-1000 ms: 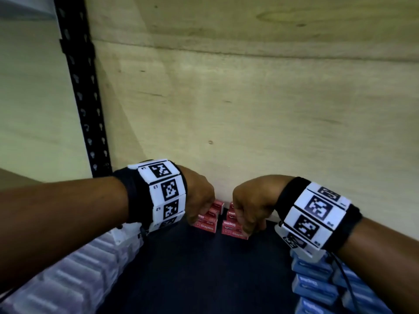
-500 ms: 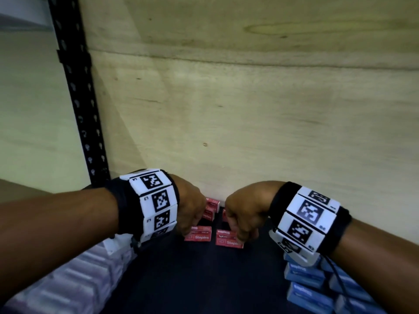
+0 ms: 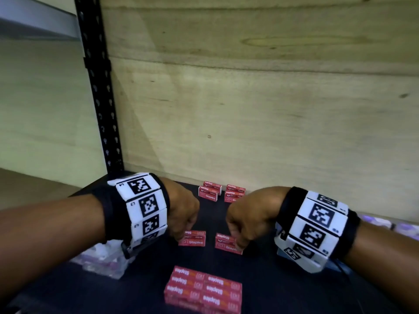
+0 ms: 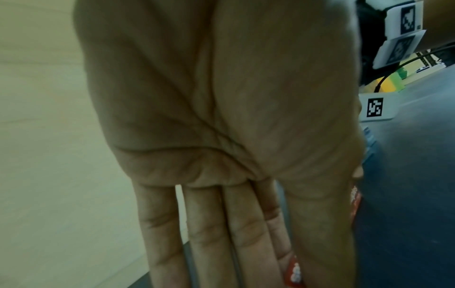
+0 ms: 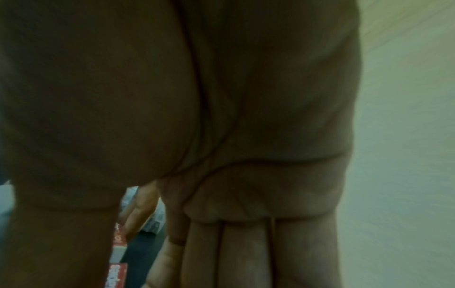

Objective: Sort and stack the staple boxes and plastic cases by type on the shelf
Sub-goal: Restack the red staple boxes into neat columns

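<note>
In the head view my left hand (image 3: 181, 234) pinches a small red staple box (image 3: 193, 239) from above, low over the dark shelf (image 3: 260, 279). My right hand (image 3: 238, 242) grips a second red staple box (image 3: 226, 244) beside it. The left wrist view shows a red box (image 4: 294, 272) between thumb and straight fingers. A red box (image 5: 118, 272) also sits by the thumb in the right wrist view. Two short stacks of red boxes (image 3: 209, 192) (image 3: 234, 193) stand at the back wall. A wider block of red boxes (image 3: 204, 288) lies nearest me.
Clear plastic cases (image 3: 102, 261) lie on the shelf at the left, under my left wrist. Pale cases (image 3: 385, 223) show at the right behind my right forearm. A black perforated post (image 3: 99, 87) rises at the left. The plywood back wall (image 3: 249, 121) closes the shelf.
Both hands have drawn back from the stacks at the wall toward me, each bringing a red box. The view has dropped, so the near block of red boxes now shows.
</note>
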`<state>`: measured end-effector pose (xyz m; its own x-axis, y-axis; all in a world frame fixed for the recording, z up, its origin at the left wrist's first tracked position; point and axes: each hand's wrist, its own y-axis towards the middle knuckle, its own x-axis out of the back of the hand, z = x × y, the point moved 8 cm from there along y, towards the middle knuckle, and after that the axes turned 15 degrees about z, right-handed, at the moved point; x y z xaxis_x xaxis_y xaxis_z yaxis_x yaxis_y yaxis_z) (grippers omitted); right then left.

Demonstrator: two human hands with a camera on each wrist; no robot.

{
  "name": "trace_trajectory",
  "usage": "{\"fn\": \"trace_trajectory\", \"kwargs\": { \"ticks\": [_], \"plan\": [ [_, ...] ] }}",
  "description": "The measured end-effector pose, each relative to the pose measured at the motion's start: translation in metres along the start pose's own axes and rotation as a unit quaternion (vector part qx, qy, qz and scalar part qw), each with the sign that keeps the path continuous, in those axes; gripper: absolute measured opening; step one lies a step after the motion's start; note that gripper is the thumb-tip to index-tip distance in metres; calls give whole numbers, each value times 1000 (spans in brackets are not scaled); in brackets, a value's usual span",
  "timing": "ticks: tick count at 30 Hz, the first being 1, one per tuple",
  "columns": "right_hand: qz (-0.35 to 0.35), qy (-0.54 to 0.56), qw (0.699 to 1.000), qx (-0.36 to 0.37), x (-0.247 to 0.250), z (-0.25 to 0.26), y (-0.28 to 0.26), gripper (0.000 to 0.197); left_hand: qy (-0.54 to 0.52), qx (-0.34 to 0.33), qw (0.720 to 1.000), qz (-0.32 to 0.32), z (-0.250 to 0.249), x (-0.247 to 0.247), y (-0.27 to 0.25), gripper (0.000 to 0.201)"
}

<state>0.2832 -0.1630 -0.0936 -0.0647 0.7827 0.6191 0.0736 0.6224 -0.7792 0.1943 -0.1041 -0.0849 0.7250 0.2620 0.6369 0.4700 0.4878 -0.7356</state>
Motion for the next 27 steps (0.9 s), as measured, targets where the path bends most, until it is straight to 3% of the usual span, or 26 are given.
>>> {"fn": "trace_trajectory", "kwargs": {
  "ticks": [7,21,27],
  "plan": [
    [-5,0,1000,20,-19,16,-18,11,6,-20,1000,-13,-11,-16,-17,22],
    [-3,18,999,45,-41,24,-43,27,-43,-74,996,37,-16,-42,-33,33],
    [10,25,998,60,-45,21,-48,34,-39,-85,996,14,-18,-43,-31,30]
  ]
}}
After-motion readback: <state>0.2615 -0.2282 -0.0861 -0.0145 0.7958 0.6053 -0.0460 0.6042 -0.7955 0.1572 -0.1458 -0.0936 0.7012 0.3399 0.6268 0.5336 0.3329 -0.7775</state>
